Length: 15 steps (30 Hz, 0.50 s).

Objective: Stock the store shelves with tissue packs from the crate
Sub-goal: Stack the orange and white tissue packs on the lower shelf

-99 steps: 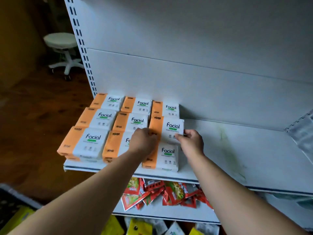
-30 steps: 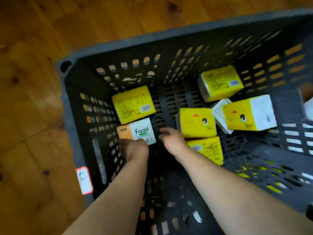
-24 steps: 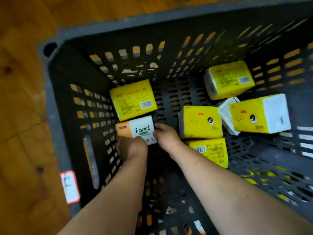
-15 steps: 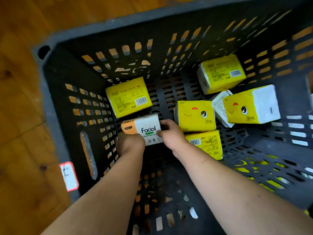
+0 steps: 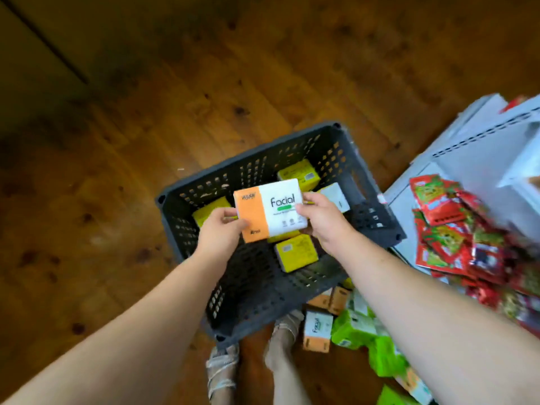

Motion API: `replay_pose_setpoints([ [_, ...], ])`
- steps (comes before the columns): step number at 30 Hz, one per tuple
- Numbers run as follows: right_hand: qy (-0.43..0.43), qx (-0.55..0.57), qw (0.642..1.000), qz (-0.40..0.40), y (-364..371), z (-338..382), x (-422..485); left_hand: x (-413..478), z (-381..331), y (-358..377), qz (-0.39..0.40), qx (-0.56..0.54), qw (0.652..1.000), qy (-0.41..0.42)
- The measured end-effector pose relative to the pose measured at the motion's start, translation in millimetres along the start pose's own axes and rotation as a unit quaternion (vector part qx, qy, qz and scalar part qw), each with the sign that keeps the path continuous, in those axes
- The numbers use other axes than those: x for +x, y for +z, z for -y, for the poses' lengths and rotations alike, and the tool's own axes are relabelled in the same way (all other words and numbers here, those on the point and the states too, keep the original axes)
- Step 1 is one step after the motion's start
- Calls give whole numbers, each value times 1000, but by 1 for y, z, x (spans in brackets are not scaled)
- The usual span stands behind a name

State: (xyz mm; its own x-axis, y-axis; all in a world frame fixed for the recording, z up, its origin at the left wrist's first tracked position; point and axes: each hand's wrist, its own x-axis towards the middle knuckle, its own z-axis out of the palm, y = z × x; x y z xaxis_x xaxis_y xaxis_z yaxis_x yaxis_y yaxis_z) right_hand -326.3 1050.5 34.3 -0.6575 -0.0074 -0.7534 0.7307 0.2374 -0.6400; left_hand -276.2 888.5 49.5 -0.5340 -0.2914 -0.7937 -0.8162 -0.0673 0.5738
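Note:
An orange-and-white "Facial" tissue pack [image 5: 270, 210] is held up above the dark slatted crate [image 5: 377, 226] on the wooden floor. My left hand [image 5: 220, 232] grips its orange left end, thumb on top. My right hand [image 5: 323, 219] grips its white right end. Several yellow tissue packs [image 5: 296, 252] lie in the crate below, partly hidden by the held pack and my hands.
White shelving [image 5: 473, 165] stands at the right with red snack sachets [image 5: 455, 229] on a low shelf. Green packs [image 5: 356, 328] and another Facial pack [image 5: 317, 331] sit on a lower shelf by my feet [image 5: 222, 366]. Wooden floor [image 5: 117, 171] spreads to the left.
Both hands took hold of the Facial pack on the crate floor and lifted it out above the crate. The view has pulled back and up, bringing the shelves in at the right.

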Motion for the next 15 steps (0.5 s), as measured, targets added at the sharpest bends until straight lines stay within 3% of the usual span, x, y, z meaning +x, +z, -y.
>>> replay_pose_setpoints([
  [8, -51, 190, 977, -77, -71, 69, -142, -138, -113, 8, 78, 88, 982, 144],
  [15, -94, 306, 917, -236, -195, 39, -231, -229, -131, 128, 217, 141, 938, 232],
])
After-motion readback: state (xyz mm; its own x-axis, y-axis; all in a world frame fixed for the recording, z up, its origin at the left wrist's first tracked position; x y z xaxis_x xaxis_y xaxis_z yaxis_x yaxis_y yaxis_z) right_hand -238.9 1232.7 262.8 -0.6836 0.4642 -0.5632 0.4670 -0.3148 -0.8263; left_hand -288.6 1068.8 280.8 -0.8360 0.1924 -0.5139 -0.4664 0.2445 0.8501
